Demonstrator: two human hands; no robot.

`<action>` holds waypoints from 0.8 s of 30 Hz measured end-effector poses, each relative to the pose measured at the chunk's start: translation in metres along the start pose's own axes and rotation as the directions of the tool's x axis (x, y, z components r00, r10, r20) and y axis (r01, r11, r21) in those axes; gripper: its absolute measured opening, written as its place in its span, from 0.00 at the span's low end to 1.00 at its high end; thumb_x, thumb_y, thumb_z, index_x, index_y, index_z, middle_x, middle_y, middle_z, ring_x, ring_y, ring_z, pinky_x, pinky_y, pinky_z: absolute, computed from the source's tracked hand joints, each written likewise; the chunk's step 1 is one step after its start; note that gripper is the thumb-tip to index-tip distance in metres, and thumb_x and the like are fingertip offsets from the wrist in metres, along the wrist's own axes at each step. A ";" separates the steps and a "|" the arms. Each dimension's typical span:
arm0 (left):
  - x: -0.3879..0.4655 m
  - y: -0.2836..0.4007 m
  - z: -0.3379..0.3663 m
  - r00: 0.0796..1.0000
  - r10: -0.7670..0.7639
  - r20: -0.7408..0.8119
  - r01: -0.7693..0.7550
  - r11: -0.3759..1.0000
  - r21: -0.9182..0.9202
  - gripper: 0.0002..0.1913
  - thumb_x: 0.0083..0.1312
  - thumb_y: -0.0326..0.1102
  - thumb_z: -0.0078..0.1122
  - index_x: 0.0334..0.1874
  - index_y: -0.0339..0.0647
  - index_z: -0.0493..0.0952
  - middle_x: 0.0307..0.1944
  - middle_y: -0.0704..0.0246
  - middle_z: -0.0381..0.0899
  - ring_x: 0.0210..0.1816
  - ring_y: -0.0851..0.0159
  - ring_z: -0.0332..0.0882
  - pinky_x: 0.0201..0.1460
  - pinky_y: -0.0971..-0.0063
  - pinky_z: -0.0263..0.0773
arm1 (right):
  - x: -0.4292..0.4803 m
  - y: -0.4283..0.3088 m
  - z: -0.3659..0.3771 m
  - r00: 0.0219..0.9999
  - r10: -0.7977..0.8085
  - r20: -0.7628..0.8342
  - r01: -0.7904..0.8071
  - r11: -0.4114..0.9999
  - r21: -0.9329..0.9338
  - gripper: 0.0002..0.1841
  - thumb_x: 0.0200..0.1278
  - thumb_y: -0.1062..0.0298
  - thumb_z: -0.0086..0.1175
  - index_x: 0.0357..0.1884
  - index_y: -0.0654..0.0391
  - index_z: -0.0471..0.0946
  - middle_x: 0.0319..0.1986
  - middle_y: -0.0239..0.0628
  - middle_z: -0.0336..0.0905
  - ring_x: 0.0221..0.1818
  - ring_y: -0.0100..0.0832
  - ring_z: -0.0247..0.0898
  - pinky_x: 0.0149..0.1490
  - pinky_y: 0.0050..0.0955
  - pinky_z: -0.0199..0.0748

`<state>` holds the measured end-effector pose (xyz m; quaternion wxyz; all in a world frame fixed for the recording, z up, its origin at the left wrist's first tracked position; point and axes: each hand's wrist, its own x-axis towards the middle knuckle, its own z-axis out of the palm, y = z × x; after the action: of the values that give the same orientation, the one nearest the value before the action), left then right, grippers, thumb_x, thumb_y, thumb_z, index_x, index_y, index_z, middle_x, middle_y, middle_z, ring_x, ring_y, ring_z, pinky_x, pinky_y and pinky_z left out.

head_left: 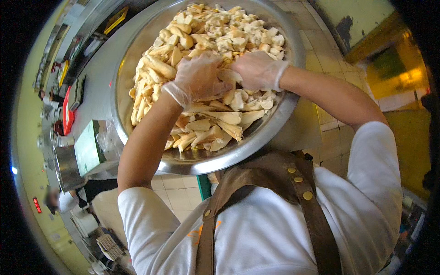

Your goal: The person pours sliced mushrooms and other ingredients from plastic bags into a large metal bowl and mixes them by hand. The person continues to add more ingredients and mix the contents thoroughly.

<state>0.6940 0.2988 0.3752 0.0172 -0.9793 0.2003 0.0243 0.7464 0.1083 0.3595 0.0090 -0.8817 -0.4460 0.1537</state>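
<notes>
A large round metal basin [209, 167] holds a heap of torn bread pieces [161, 67], some crusty and long, others soft and white. My left hand [202, 77], in a clear plastic glove, is at the middle of the heap with its fingers curled around a pale piece of bread [229, 76]. On the other side of that piece, my right hand [256, 70], gloved the same way, has its fingertips against it. The two hands are close together. Flatter torn strips of bread [220, 120] lie just below them, nearer to me.
The basin rests on a metal table [99, 65]. Left of it are a pale green box [88, 147] with clear plastic beside it, a red tray [68, 115] and a dark rectangular container [77, 92]. A person [67, 201] in white stands at the lower left; others are farther off.
</notes>
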 end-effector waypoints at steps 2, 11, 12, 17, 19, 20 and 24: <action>-0.009 0.003 0.000 0.992 -0.023 0.125 0.004 0.989 0.149 0.31 0.60 0.59 0.68 0.62 0.49 0.82 0.45 0.58 0.85 0.51 0.48 0.83 0.54 0.55 0.80 | 0.010 0.007 0.001 0.986 0.088 -0.143 -0.089 0.996 -0.005 0.11 0.56 0.66 0.57 0.38 0.58 0.86 0.34 0.52 0.86 0.39 0.50 0.86 0.48 0.47 0.83; -0.008 -0.023 -0.013 0.935 0.052 0.351 -0.086 0.993 0.081 0.23 0.56 0.47 0.71 0.47 0.36 0.83 0.39 0.53 0.86 0.45 0.48 0.85 0.51 0.55 0.80 | 0.028 0.046 -0.046 0.975 0.143 -0.168 -0.047 0.880 0.473 0.23 0.66 0.43 0.59 0.41 0.58 0.80 0.28 0.43 0.83 0.30 0.39 0.78 0.40 0.42 0.76; -0.008 -0.025 -0.016 0.937 -0.004 0.350 -0.028 0.996 0.086 0.23 0.56 0.47 0.72 0.47 0.36 0.83 0.39 0.53 0.87 0.44 0.48 0.86 0.50 0.55 0.80 | 0.031 0.040 -0.045 0.982 0.111 -0.154 0.004 0.800 0.600 0.24 0.66 0.43 0.60 0.45 0.58 0.80 0.29 0.44 0.83 0.32 0.40 0.80 0.43 0.42 0.77; -0.009 -0.032 -0.035 0.884 -0.447 0.136 0.467 0.853 -0.233 0.27 0.53 0.39 0.77 0.55 0.35 0.83 0.41 0.53 0.89 0.45 0.52 0.89 0.50 0.61 0.82 | 0.049 0.008 -0.019 0.746 -0.093 -0.660 0.460 0.788 0.410 0.32 0.54 0.44 0.67 0.53 0.61 0.81 0.44 0.56 0.84 0.49 0.48 0.83 0.58 0.42 0.79; -0.016 -0.033 -0.039 0.904 -0.423 0.058 0.405 0.806 -0.431 0.28 0.52 0.35 0.78 0.56 0.34 0.82 0.43 0.53 0.89 0.44 0.54 0.89 0.48 0.64 0.83 | 0.062 -0.003 -0.005 0.637 -0.260 -0.726 0.513 0.846 0.147 0.32 0.54 0.49 0.70 0.57 0.59 0.80 0.47 0.56 0.83 0.52 0.47 0.82 0.60 0.42 0.78; -0.019 -0.033 -0.037 0.903 -0.428 0.036 0.391 0.782 -0.485 0.27 0.52 0.35 0.79 0.55 0.36 0.82 0.43 0.56 0.90 0.41 0.56 0.89 0.46 0.64 0.83 | 0.071 -0.005 -0.001 0.645 -0.276 -0.713 0.507 0.852 0.129 0.30 0.51 0.54 0.72 0.55 0.59 0.80 0.47 0.53 0.83 0.53 0.47 0.82 0.59 0.42 0.79; -0.022 -0.026 -0.020 0.790 -0.137 -0.598 0.052 0.986 -0.156 0.34 0.51 0.31 0.71 0.64 0.38 0.73 0.50 0.55 0.83 0.57 0.50 0.79 0.59 0.57 0.75 | 0.088 -0.004 0.005 0.873 -0.196 -0.446 0.394 0.823 0.409 0.30 0.55 0.65 0.68 0.63 0.53 0.76 0.44 0.42 0.84 0.43 0.49 0.84 0.54 0.44 0.80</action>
<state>0.6852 0.3305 0.3970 -0.1113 -0.9430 0.1440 -0.2786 0.7913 0.1794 0.3325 0.3423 -0.7814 -0.5154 0.0818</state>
